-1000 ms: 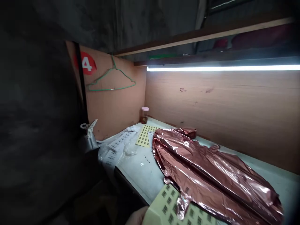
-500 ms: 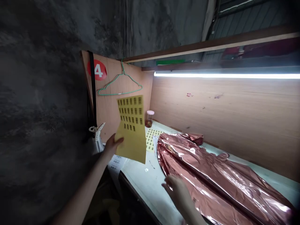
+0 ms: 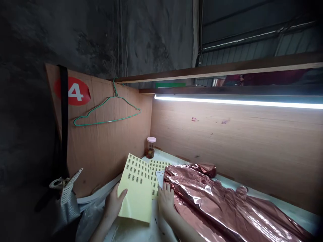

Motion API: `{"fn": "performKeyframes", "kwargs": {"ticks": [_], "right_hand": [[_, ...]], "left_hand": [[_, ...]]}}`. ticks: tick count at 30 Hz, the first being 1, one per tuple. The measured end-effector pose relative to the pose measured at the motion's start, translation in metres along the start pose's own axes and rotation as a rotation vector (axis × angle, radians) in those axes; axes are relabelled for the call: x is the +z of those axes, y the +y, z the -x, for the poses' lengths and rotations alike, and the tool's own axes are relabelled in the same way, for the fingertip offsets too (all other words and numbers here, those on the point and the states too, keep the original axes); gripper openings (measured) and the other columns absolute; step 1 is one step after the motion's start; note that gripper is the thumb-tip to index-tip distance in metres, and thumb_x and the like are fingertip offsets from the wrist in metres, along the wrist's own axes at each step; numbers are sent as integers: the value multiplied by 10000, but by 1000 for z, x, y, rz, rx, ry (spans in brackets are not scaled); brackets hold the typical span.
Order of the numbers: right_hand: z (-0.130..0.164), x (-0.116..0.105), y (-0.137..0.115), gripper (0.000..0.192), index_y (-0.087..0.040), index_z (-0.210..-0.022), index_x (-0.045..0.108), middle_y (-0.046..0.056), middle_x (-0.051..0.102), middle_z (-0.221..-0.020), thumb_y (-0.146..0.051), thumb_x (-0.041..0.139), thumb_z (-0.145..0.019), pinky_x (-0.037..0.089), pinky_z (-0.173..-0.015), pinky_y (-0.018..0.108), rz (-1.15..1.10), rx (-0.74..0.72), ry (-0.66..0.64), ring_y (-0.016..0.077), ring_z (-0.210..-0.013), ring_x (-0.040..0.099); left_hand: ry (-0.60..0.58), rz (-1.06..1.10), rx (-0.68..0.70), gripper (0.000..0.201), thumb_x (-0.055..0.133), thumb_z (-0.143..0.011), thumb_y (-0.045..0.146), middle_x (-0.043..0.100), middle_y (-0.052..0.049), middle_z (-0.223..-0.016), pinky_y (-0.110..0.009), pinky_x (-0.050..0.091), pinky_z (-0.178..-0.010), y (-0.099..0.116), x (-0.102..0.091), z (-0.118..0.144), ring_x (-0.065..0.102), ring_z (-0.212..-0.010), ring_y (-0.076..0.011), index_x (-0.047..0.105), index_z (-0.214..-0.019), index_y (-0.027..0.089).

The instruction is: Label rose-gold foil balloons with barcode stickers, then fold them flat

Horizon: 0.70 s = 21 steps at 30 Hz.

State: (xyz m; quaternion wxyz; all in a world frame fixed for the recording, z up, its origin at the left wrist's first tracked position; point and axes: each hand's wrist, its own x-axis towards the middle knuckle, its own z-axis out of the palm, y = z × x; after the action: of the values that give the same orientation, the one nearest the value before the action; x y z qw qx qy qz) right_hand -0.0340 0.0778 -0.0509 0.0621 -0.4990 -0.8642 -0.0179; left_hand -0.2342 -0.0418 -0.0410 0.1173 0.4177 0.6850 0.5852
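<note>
Head view: left hand grips a pale yellow label sheet, printed with dark codes, near the bench's left end. Right hand rests flat, open, beside rose foil balloon; jar in corner.

green wire hanger hangs on the left side panel, beside a red sticker marked 4. small jar with pink lid stands in the back corner of the worktop. strip light glows under the wooden shelf. black strap runs down the panel's edge.
</note>
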Motion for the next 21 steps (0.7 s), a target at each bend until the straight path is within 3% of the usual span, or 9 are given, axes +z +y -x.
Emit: {"fn": "performKeyframes", "kwargs": {"ticks": [6, 10, 14, 17, 19, 21], "right_hand": [[-11, -5, -1, 409, -151, -1215, 691, 153, 477, -1458, -76, 413, -924, 254, -1095, 510, 103, -49, -31, 334, -1358, 348], [-19, -24, 10, 427, -120, -1224, 686, 171, 436, -1487, -62, 389, -923, 167, -1128, 562, 128, 5, -5, 372, -1395, 282], [-23, -34, 20, 452, -77, -1242, 669, 203, 407, -1500, -41, 354, -920, 149, -1139, 567, 89, 37, -6, 373, -1400, 287], [-18, -36, 20, 442, -93, -1208, 692, 199, 467, -1458, -46, 364, -916, 218, -1127, 541, 16, 21, -37, 363, -1372, 351], [-7, -38, 20, 350, -144, -1169, 714, 172, 517, -1422, -130, 496, -896, 295, -1102, 509, -56, -18, -60, 368, -1333, 409], [13, -41, 25, 369, -222, -1191, 694, 121, 509, -1445, -260, 665, -825, 329, -1096, 490, -123, -67, -52, 375, -1335, 407]], "left_hand": [[-71, 115, -99, 535, 619, -693, 537, 717, -148, -1135, -435, 528, -957, 6, 10, -18, 669, -1084, -338, 604, -1065, 153], [-184, 181, -110, 551, 575, -776, 542, 702, -146, -1177, -384, 555, -912, 10, 25, -29, 635, -1167, -316, 566, -1159, 146], [-201, -6, -128, 515, 511, -821, 423, 669, -166, -1227, -358, 531, -947, 0, 55, -32, 645, -1150, -284, 528, -1231, 111], [-184, -135, -187, 692, 656, -695, 323, 618, -240, -1259, -461, 481, -985, -3, 74, -31, 600, -1181, -378, 470, -1310, 68], [-139, -268, -91, 772, 690, -677, 305, 532, -256, -1352, -521, 400, -1040, 5, 82, -38, 489, -1287, -430, 430, -1374, 98], [-110, -386, 79, 720, 646, -756, 350, 477, -213, -1410, -497, 343, -1089, 18, 90, -60, 410, -1358, -401, 414, -1410, 162]]}}
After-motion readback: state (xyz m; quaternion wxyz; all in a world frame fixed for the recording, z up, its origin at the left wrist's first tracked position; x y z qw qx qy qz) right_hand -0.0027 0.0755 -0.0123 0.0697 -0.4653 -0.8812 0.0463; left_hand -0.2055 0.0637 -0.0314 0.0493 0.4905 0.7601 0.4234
